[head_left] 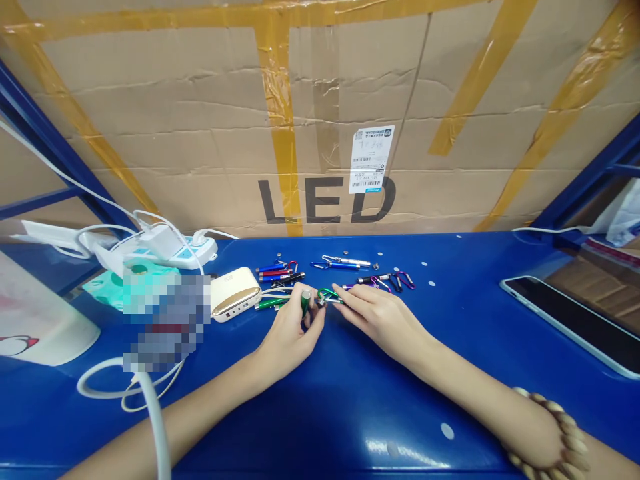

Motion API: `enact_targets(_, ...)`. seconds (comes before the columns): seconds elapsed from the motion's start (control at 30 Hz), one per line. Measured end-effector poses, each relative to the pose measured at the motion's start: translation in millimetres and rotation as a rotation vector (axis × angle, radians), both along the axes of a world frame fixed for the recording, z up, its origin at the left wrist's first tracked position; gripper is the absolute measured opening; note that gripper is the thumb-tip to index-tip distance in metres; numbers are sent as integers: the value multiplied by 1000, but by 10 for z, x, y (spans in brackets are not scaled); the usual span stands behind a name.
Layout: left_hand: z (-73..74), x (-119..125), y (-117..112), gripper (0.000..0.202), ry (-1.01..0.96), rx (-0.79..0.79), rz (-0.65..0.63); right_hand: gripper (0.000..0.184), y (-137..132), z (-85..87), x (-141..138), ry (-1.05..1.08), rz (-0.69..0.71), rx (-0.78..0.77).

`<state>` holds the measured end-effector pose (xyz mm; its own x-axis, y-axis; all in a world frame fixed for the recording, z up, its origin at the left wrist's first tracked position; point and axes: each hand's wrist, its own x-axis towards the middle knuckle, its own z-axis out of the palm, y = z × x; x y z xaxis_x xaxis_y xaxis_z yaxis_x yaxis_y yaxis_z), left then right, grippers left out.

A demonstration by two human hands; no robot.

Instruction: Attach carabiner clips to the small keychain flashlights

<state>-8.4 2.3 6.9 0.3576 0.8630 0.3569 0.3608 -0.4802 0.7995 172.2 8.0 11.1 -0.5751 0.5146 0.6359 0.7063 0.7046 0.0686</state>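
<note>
Near the middle of the blue table, my left hand (290, 330) is closed around a small green keychain flashlight (305, 301), whose round end points up between the fingers. A green carabiner (327, 294) hangs off its right side. My right hand (389, 319) pinches the carabiner's far end; its thumb is mostly hidden beneath. Just behind the hands lie more keychain flashlights: blue and red ones (275, 273), a green one (270, 303) partly behind my left hand, a silver one (353, 261) beside a blue one, and black ones (375, 279) with purple carabiners.
A white power bank (235, 293) with a cable sits left of my hands. Beyond it are a power strip (200, 251), a teal packet (107, 287) and a white cup (45, 313). At right lies a phone (575, 320). A taped cardboard box (210, 133) stands behind.
</note>
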Motion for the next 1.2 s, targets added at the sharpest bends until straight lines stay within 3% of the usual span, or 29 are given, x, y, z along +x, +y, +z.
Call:
enact_targets(0.3,38,-2,-10,16,-86,-175,34,33,-9,3,11,155,67,-104)
enact_targets(0.53,-60,-12,35,20,-111,-250,-2,26,15,-20,14,231,125,-138)
enact_targets(0.93,-11,2,53,18,-220,-235,29,23,18,-20,22,263,116,-164)
enact_targets(1.2,-6,-28,21,18,-70,-67,32,30,-14,5,-11,198,167,-211)
